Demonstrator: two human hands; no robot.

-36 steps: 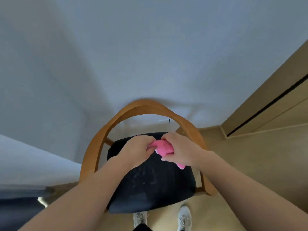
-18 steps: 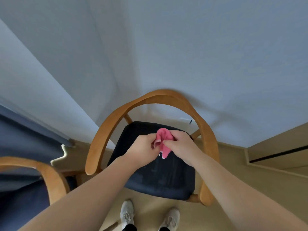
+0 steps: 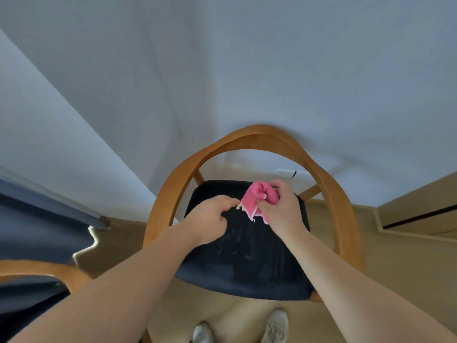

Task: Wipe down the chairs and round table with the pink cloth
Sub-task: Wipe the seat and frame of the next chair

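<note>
Pale walls, tan floor, wooden chair (image 3: 331, 194) with dark seat (image 3: 247, 268) underneath. Bunched pink cloth (image 3: 257, 198) over seat's far edge, clenched in right hand (image 3: 282, 209); left hand (image 3: 212, 219) pinching 1 corner. Risk: wadded cloth wiping in streaks, missing smudged patches; loose pinch dropping corner. 2nd chair (image 3: 37, 268) at left.

This looks like a plain room in a home, perhaps a dining corner. A curved wooden chair (image 3: 341, 199) with a dark padded seat (image 3: 247, 268) stands against white walls (image 3: 272, 70) on a beige floor (image 3: 395, 268), with a second chair (image 3: 49, 271) nearby.
</note>
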